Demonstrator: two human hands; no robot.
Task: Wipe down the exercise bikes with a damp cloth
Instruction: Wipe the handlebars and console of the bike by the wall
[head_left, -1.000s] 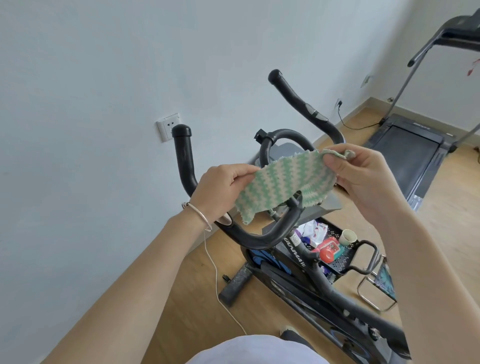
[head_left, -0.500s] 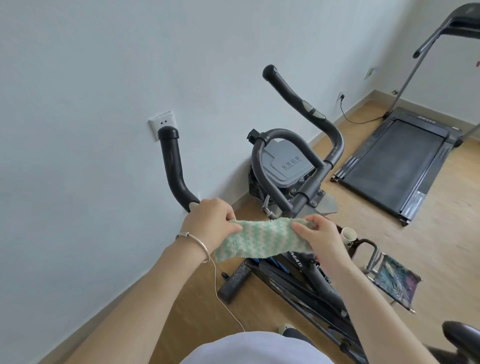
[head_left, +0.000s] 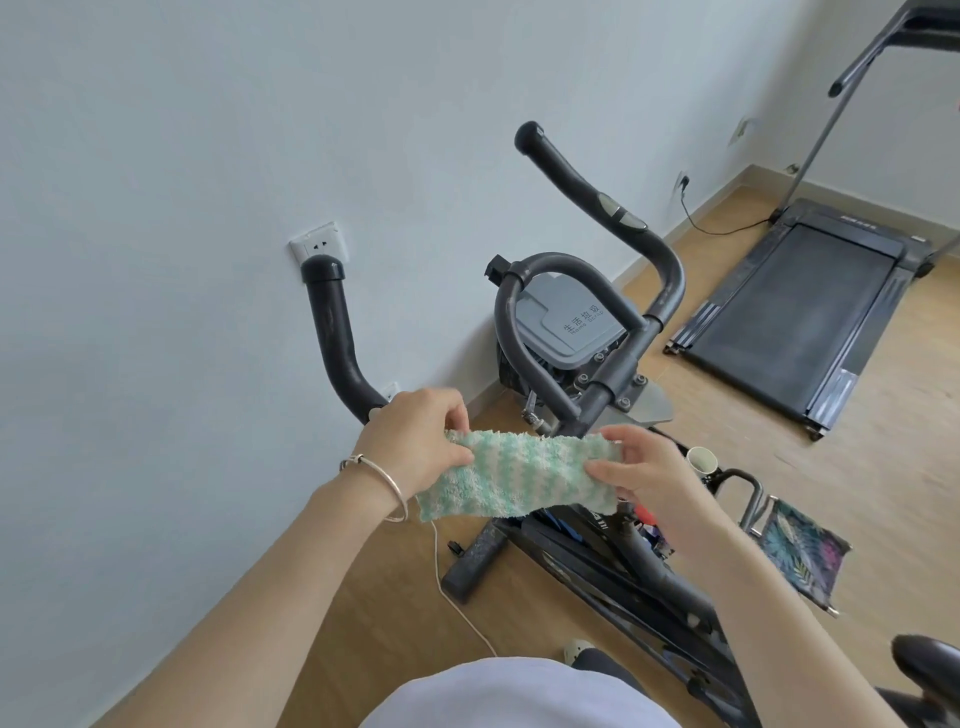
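A green-and-white striped cloth (head_left: 524, 475) is stretched between my two hands just above the bike's lower handlebar. My left hand (head_left: 421, 441) pinches its left end; a silver bangle sits on that wrist. My right hand (head_left: 644, 470) pinches its right end. The black exercise bike (head_left: 618, 374) stands in front of me, its left handlebar grip (head_left: 332, 332) rising near the wall and its right grip (head_left: 576, 182) reaching up and away. The bike's frame (head_left: 613, 577) runs down to the lower right, partly hidden by my arms.
A grey lidded bin (head_left: 566, 327) stands behind the handlebars by the wall. A treadmill (head_left: 789, 306) lies on the wooden floor at the right. A cup (head_left: 702, 460), a patterned folding stool (head_left: 800, 556), a white cable (head_left: 457, 597) and a wall socket (head_left: 319, 247) are nearby.
Both hands came down with the cloth from in front of the handlebars to just above the lower bar. The cloth went from spread up in the air to folded lower between my hands.
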